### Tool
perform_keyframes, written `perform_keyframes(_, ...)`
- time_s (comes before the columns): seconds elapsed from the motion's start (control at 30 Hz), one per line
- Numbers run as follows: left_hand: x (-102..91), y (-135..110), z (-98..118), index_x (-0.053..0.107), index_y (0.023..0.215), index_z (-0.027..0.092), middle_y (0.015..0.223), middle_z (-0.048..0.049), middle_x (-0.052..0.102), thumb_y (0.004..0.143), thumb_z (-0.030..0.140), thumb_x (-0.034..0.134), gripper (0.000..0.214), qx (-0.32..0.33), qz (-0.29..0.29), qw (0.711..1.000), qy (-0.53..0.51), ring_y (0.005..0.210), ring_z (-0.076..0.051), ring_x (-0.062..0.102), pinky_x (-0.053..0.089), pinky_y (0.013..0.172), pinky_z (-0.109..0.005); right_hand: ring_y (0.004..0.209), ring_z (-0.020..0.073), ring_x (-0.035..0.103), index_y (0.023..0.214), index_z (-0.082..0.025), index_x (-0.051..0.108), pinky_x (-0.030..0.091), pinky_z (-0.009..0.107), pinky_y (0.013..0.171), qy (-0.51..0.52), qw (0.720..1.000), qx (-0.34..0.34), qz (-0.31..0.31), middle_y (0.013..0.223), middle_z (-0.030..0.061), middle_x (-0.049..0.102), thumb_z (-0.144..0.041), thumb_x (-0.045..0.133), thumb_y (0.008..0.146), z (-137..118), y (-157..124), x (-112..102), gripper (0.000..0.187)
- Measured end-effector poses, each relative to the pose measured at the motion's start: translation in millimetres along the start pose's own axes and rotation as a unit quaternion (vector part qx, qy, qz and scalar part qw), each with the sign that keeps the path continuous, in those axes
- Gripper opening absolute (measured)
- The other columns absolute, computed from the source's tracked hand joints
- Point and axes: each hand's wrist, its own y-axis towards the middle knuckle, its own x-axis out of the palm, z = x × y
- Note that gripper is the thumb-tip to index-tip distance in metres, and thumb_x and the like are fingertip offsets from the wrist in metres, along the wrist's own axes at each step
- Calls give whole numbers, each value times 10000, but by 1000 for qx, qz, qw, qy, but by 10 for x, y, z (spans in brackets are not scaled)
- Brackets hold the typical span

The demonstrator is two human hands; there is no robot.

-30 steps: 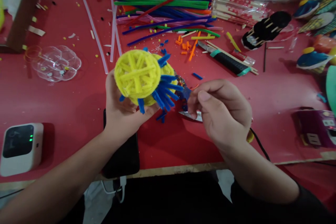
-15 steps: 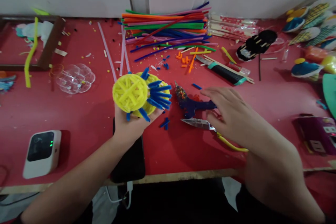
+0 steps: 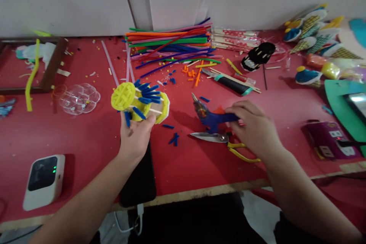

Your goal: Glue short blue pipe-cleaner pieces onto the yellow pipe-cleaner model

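Observation:
My left hand (image 3: 134, 137) is closed around a yellow pipe-cleaner model (image 3: 122, 96) with round tiers, pale sticks between them and blue pipe-cleaner pieces poking out. It is held tilted above the table. The fingers of my right hand (image 3: 251, 124) are closed on the handle of a dark blue glue gun (image 3: 217, 119), whose nozzle points up and left. Just below the glue gun lie scissors (image 3: 210, 137) with yellow handles. Short blue pipe-cleaner pieces (image 3: 174, 139) lie on the red table between my hands.
A bundle of coloured pipe cleaners (image 3: 171, 42) lies at the back. Right of it are a utility knife (image 3: 233, 84) and a black tiered model (image 3: 259, 56). A clear flower-shaped tray (image 3: 80, 99) and a white device (image 3: 44, 181) are at left, a black phone (image 3: 140, 183) in front.
My right hand has closed on the glue gun's handle, and the gun has tipped slightly. My left hand has tilted the yellow model so its side and sticks show. The camera view has shifted.

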Motion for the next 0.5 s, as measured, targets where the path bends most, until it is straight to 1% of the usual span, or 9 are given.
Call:
perform_keyframes(0.1,-36,-11,-50,686,1117,313,1107,-26,759,666,286,919,509,20,6,999,39,1075,-261,729,558,1064,-510,940,266,675,938,-228,705,556,436,873,-42,998,-10,40,955,81,727,-82,507,760,399,-79,-223,304)
perform_keyframes(0.13,-54,-17,-70,680,1124,311,1084,-22,762,685,305,910,495,31,9,998,60,1055,-258,736,579,1037,-502,944,275,676,922,-225,700,548,455,887,-52,998,-26,30,964,90,732,-88,495,738,567,-110,-283,308)
perform_keyframes(0.17,-72,-21,-87,676,1134,306,1057,-20,766,701,329,901,488,45,6,996,81,1033,-256,745,597,1013,-493,963,287,680,901,-229,693,542,473,897,-55,998,-26,22,981,93,738,-98,494,717,738,-142,-328,301)
perform_keyframes(0.2,-88,-24,-99,674,1146,297,1031,-21,770,721,349,889,480,56,-2,993,101,1021,-254,753,607,1001,-484,943,292,689,852,-240,678,546,484,885,-45,998,-28,26,961,86,743,-111,492,682,904,-176,-357,283)
perform_keyframes(0.23,-99,-26,-102,673,1155,286,1004,-23,774,735,365,878,474,67,-14,991,119,1011,-254,761,617,992,-473,934,285,700,835,-253,666,555,485,877,-26,999,-30,11,965,72,744,-110,474,653,1057,-210,-369,301)
perform_keyframes(0.3,-103,-27,-85,676,1155,265,959,-27,781,740,369,874,472,79,-35,985,148,975,-252,776,636,969,-447,892,265,720,826,-271,636,587,473,837,-11,1000,-28,0,945,54,734,-119,449,634,1303,-274,-348,308)
perform_keyframes(0.4,-72,-26,-25,670,1141,253,938,-33,782,672,341,911,535,81,-39,982,168,868,-253,788,680,867,-426,907,278,731,870,-283,612,612,508,843,10,1000,-7,-10,959,54,720,-149,437,615,1486,-343,-267,338)
perform_keyframes(0.47,-50,-30,7,657,1132,259,963,-38,778,627,311,927,575,71,-38,983,168,824,-253,785,696,803,-419,965,300,728,918,-285,615,611,543,879,14,1000,7,-27,1003,59,718,-161,432,623,1471,-362,-241,369)
perform_keyframes(0.5,-45,-33,17,647,1125,266,980,-38,775,607,296,933,592,67,-35,983,165,818,-252,783,699,785,-415,1004,312,721,950,-285,616,604,560,901,5,999,15,-30,1031,63,715,-159,427,643,1420,-367,-250,382)
